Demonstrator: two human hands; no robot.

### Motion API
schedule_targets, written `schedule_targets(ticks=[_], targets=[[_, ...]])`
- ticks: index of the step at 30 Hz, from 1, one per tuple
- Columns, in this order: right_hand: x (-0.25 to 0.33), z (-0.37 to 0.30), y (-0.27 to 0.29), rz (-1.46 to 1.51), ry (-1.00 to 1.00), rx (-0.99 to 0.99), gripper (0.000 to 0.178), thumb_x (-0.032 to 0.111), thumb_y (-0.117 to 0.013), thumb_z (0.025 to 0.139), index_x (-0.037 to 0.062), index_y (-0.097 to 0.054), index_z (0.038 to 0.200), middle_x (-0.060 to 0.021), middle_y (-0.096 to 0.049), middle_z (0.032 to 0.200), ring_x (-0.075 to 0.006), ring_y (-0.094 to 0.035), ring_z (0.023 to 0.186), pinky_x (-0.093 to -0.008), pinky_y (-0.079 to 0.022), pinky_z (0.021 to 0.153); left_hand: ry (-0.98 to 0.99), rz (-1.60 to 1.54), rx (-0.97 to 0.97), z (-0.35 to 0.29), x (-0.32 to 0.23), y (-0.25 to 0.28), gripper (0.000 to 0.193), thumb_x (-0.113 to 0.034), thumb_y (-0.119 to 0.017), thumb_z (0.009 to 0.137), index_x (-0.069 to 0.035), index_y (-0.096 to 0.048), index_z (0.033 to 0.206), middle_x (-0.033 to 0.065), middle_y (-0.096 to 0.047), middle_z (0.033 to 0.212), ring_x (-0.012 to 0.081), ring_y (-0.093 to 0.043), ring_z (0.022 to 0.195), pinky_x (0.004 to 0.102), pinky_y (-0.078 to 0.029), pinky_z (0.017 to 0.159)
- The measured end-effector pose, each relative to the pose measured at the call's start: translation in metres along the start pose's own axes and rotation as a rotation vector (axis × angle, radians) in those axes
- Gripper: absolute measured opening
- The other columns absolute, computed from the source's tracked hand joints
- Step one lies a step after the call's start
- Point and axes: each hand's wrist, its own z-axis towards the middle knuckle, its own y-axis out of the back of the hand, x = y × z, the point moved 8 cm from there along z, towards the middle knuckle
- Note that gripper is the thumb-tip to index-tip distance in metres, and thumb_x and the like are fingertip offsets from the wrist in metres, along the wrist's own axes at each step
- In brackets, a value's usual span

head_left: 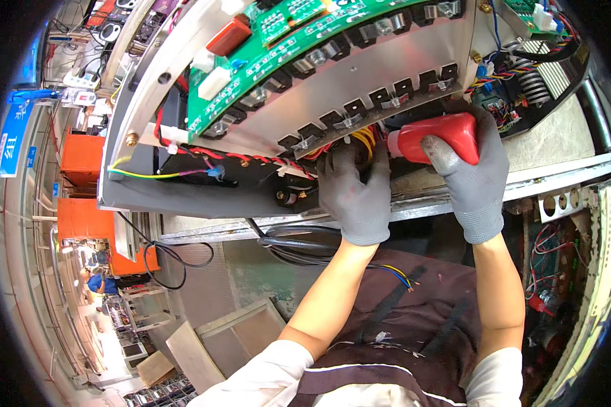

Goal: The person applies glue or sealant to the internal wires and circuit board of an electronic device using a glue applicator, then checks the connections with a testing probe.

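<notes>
My right hand [478, 180], in a grey work glove, is wrapped round a red squeeze bottle [448, 133]. The bottle lies tilted, its pale nozzle [393, 144] directed left toward a bundle of yellow wires [365, 138]. In a matching glove, my left hand [354, 197] reaches under a metal plate [366, 78] beside those wires. Its fingers curl about a dark round part, and their tips are hidden among the wiring. Above the plate's upper edge is a green circuit board [251, 85] with a red block component [229, 35].
The dark machine housing [204, 197] rests on a metal-edged bench. Red and black twisted wires [241, 159] run along its inside. A coiled black cable [299, 244] hangs below the edge. Orange cabinets [85, 217] stand at left, with another person [102, 283] far off.
</notes>
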Motion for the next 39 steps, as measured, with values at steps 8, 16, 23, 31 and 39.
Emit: schedule_targets(ticks=[8,16,23,31,39], targets=[[0.007,-0.001,0.001,-0.09,0.006,0.077,0.059,0.02,-0.079,0.072,-0.0007,-0.054,0.121,-0.0109,-0.064,0.104,-0.0169,-0.06,0.093,-0.0302,-0.049,0.085,-0.048,-0.121,-0.143,-0.013,0.016,0.01,0.02,-0.003,-0.075,0.067,-0.002,-0.066,0.085,0.0134,-0.061,0.087,0.0319,-0.059,0.08,0.0396,-0.049,0.073],[0.008,-0.007,0.009,-0.148,0.037,0.069,0.064,0.023,-0.084,0.067,-0.0004,-0.054,0.118,-0.0157,-0.065,0.1,-0.0244,-0.064,0.089,-0.0339,-0.052,0.08,0.108,-0.176,-0.113,-0.019,0.023,0.018,0.022,-0.005,-0.077,0.067,-0.001,-0.067,0.087,0.0113,-0.054,0.094,0.0262,-0.058,0.08,0.0364,-0.048,0.07],[0.027,-0.044,-0.001,-0.263,0.6,0.268,0.065,0.022,-0.09,0.062,0.0018,-0.054,0.111,-0.0185,-0.066,0.1,-0.0304,-0.066,0.081,-0.0372,-0.054,0.073,0.029,-0.098,-0.096,-0.018,0.024,0.018,0.024,-0.004,-0.077,0.067,-0.001,-0.064,0.087,0.0111,-0.054,0.093,0.0247,-0.057,0.077,0.0348,-0.048,0.066],[0.03,-0.054,-0.002,-0.213,0.71,0.217,0.074,0.019,-0.089,0.066,0.0034,-0.046,0.123,-0.024,-0.064,0.102,-0.0325,-0.066,0.079,-0.0379,-0.054,0.069,0.058,-0.14,-0.087,-0.018,0.024,0.017,0.023,-0.004,-0.077,0.069,0.0,-0.063,0.087,0.0114,-0.055,0.094,0.0246,-0.057,0.08,0.0356,-0.048,0.069],[0.033,-0.036,0.009,-0.19,0.467,0.088,0.064,0.027,-0.09,0.062,0.0027,-0.058,0.111,-0.016,-0.067,0.1,-0.0308,-0.068,0.084,-0.0364,-0.056,0.074,0.07,-0.216,-0.117,-0.017,0.027,0.018,0.023,-0.006,-0.077,0.067,-0.002,-0.062,0.084,0.011,-0.055,0.093,0.025,-0.057,0.08,0.0359,-0.048,0.069]])
